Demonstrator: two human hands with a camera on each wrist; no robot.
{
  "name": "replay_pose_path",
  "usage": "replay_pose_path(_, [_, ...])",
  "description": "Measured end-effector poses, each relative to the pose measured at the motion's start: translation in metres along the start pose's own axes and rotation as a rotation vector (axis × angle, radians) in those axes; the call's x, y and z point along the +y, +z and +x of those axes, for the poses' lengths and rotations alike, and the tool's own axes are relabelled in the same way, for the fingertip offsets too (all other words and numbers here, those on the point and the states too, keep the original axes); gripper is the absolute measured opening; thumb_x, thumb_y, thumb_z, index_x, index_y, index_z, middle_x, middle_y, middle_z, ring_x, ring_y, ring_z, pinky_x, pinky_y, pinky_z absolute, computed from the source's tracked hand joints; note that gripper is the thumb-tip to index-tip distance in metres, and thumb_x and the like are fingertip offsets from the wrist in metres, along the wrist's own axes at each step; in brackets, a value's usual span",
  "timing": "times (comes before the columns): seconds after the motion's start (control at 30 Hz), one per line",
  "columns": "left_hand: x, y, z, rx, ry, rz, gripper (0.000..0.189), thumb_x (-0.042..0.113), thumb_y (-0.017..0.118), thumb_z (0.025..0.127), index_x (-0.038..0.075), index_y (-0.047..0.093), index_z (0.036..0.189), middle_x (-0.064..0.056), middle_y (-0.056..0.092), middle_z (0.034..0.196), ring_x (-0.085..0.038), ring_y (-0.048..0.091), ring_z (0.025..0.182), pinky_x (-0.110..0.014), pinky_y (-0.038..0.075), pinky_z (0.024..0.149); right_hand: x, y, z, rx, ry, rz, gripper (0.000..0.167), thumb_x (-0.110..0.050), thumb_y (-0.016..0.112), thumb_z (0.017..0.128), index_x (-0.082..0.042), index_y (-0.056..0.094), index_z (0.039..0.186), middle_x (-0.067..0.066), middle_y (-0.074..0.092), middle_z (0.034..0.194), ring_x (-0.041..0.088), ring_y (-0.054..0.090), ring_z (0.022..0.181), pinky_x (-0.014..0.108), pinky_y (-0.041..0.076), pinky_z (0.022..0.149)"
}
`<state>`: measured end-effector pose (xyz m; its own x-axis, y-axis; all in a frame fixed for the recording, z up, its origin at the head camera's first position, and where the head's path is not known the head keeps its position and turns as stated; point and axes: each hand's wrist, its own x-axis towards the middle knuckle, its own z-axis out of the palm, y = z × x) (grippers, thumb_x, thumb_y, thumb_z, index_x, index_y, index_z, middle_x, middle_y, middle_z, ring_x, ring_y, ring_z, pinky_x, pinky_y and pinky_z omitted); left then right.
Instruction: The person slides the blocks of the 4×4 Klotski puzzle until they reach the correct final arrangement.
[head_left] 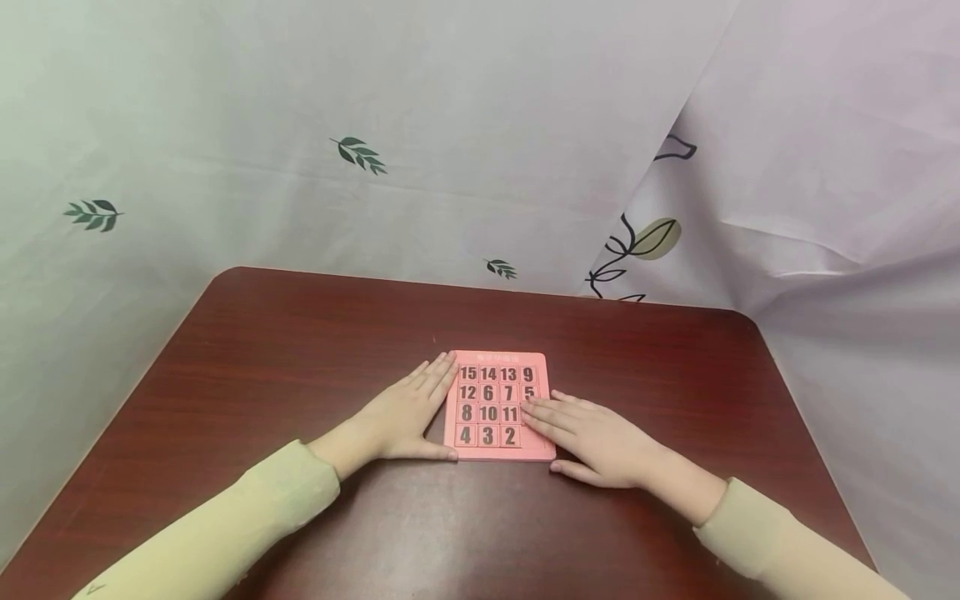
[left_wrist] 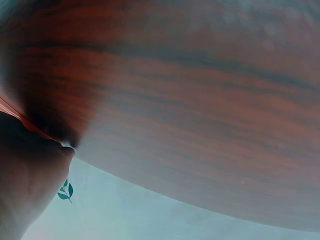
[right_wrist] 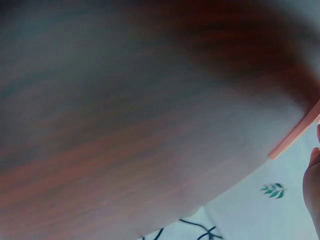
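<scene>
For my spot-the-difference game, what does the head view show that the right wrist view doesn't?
Only head: pink square tiles with black numbers, the left hand, pale cloth sleeves.

Only right wrist: no new thing, just a low, side-on look at the pink rectangular board.

Both: that board, the right hand (cut off in the wrist view), reddish-brown wood-grained table and pale curtain with green leaves.

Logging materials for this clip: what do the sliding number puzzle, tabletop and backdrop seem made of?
Sliding number puzzle: likely plastic, matte; uniform pink, crisp square tiles.
Tabletop: wood or wood-look laminate, semi-gloss; grain streaks, soft reflection.
Backdrop: probably fabric, matte; soft folds, creases.
</scene>
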<state>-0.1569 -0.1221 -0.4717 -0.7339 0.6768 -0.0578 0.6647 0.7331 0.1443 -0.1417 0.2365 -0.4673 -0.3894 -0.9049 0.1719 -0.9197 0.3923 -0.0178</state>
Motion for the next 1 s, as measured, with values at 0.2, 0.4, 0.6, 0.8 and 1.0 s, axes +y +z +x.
replay_pose_path(0.2, [0.000, 0.001, 0.000, -0.003, -0.002, -0.001, 0.132, 0.084, 0.064, 0.083, -0.007, 0.018, 0.167, -0.025, 0.011, 0.177, -0.037, 0.016, 0.166, -0.048, 0.022, 0.136, 0.004, 0.002, -0.006, 0.018, -0.006, -0.008, 0.067, -0.046, 0.063, 0.104, -0.007, 0.051, 0.157, 0.008, 0.051, 0.164, 0.024, 0.049, 0.153, 0.051, 0.044, 0.122])
replay_pose_path(0.4, [0.000, 0.001, 0.001, -0.006, -0.004, 0.000, 0.132, 0.084, 0.064, 0.083, -0.007, 0.017, 0.167, -0.025, 0.011, 0.177, -0.037, 0.015, 0.166, -0.048, 0.022, 0.136, -0.006, 0.001, -0.013, 0.042, -0.035, -0.016, 0.069, -0.044, 0.068, 0.101, -0.007, 0.053, 0.156, 0.008, 0.053, 0.162, 0.024, 0.052, 0.150, 0.048, 0.045, 0.121])
replay_pose_path(0.6, [0.000, 0.001, -0.001, -0.003, -0.008, 0.004, 0.132, 0.084, 0.064, 0.083, -0.007, 0.018, 0.167, -0.025, 0.011, 0.177, -0.037, 0.016, 0.166, -0.048, 0.023, 0.135, -0.015, 0.002, -0.018, 0.035, -0.047, -0.026, 0.068, -0.045, 0.066, 0.102, -0.007, 0.052, 0.156, 0.007, 0.053, 0.163, 0.020, 0.050, 0.152, 0.046, 0.042, 0.123])
replay_pose_path(0.8, [-0.001, 0.002, -0.001, 0.006, 0.002, 0.003, 0.131, 0.084, 0.064, 0.083, -0.007, 0.019, 0.166, -0.025, 0.012, 0.177, -0.037, 0.017, 0.166, -0.048, 0.024, 0.135, -0.010, 0.002, -0.016, 0.053, -0.049, -0.017, 0.068, -0.045, 0.067, 0.101, -0.006, 0.053, 0.155, 0.009, 0.055, 0.161, 0.023, 0.052, 0.150, 0.037, 0.023, 0.135])
replay_pose_path(1.0, [0.000, 0.002, 0.000, 0.004, 0.003, -0.002, 0.131, 0.084, 0.064, 0.083, -0.007, 0.018, 0.166, -0.025, 0.011, 0.177, -0.037, 0.016, 0.166, -0.048, 0.023, 0.135, 0.009, 0.000, -0.004, 0.005, 0.037, 0.002, 0.069, -0.044, 0.068, 0.101, -0.008, 0.051, 0.157, 0.008, 0.052, 0.164, 0.025, 0.049, 0.153, 0.049, 0.036, 0.128])
